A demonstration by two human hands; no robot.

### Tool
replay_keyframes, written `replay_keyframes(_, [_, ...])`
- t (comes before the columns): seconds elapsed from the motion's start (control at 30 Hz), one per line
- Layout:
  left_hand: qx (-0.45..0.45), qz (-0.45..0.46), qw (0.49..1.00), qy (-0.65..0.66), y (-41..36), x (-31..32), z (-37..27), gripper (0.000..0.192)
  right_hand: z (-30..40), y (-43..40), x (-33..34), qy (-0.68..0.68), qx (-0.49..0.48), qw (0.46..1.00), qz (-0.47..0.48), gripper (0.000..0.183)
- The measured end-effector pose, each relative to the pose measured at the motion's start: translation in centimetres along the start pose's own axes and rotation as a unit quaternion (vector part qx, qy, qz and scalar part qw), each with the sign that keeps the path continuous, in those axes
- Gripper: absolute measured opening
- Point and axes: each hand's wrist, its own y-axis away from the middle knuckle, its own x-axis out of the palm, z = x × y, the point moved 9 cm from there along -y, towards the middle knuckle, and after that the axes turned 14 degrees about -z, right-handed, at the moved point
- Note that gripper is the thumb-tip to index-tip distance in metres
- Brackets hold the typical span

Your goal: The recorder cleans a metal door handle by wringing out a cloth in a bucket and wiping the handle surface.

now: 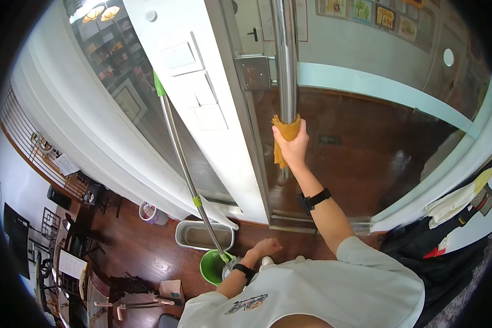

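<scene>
My right hand (295,143) is wrapped around a mustard-yellow cloth (288,129), pressing it about the lower part of a tall tubular metal door handle (287,61). Part of the cloth hangs below my thumb, and the handle's lower end shows beneath it. Behind the handle is a glass door (344,164) with a frosted band and a metal lock plate (252,73). My left hand (267,247) hangs low in front of my body, fingers curled in and nothing visible in them. Nearest to it is a green bucket (210,266) with a mop (180,153) standing in it.
A grey rectangular tub (205,235) stands beside the bucket, with a wastebasket (153,213) farther left. The mop leans against a white pillar (197,82) with switches. A dustpan (171,290) lies at lower left. Garments (455,205) hang at right.
</scene>
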Motion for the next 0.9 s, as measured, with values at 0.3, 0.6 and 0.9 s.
replay_keyframes(0.3, [-0.013, -0.002, 1.0, -0.026, 0.0, 1.2, 1.2, 0.03, 2.6, -0.1, -0.3, 0.106, -0.131, 0.984, -0.059, 0.042])
replay_keyframes(0.6, [-0.022, 0.017, 0.999, -0.033, -0.4, 1.9, 1.2, 0.03, -0.9, -1.7, 1.0, -0.048, -0.007, 0.989, 0.139, 0.033])
replay_keyframes(0.9, [-0.002, 0.042, 0.993, -0.109, 1.1, 1.2, -0.8, 0.029, -2.7, 0.0, 3.2, -0.184, 0.21, 0.893, 0.352, 0.043])
